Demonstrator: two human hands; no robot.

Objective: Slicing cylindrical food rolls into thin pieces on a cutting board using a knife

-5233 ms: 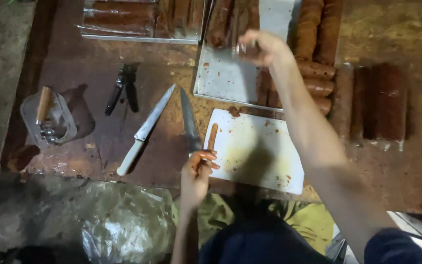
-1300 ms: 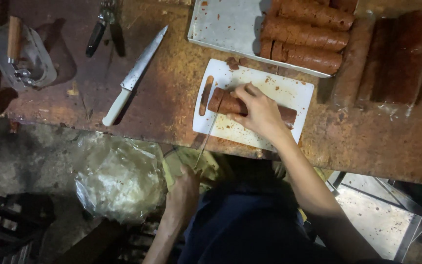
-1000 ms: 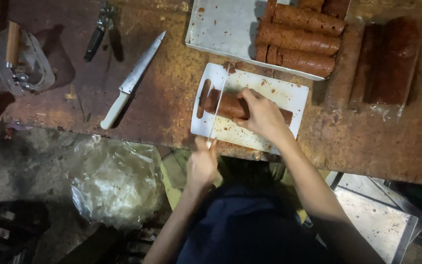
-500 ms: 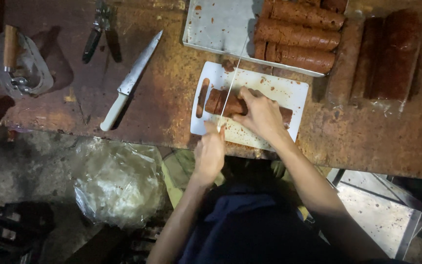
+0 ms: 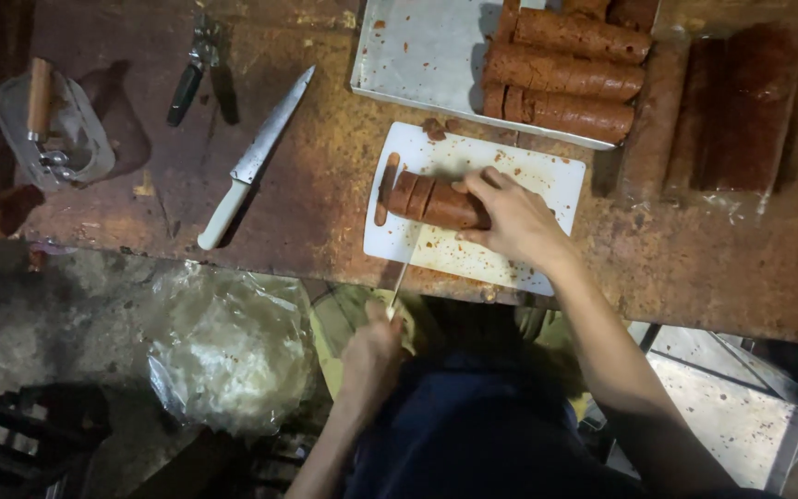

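Brown roll (image 5: 438,200): laid on the white cutting board (image 5: 547,180), frame centre; left end seen cut into slices.
Right hand (image 5: 510,220): fingers curled and pressed onto the roll's right part.
Left hand (image 5: 373,346): closed around a thin knife (image 5: 405,268), lower centre, blade reaching onto the board's lower edge.
Spare knife (image 5: 253,162): white-handled, left untouched, upper left.
Tray (image 5: 417,55): more rolls stacked, top centre.

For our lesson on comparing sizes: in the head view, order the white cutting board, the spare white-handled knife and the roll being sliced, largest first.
1. white cutting board
2. white-handled knife
3. roll, partly hidden under the right hand
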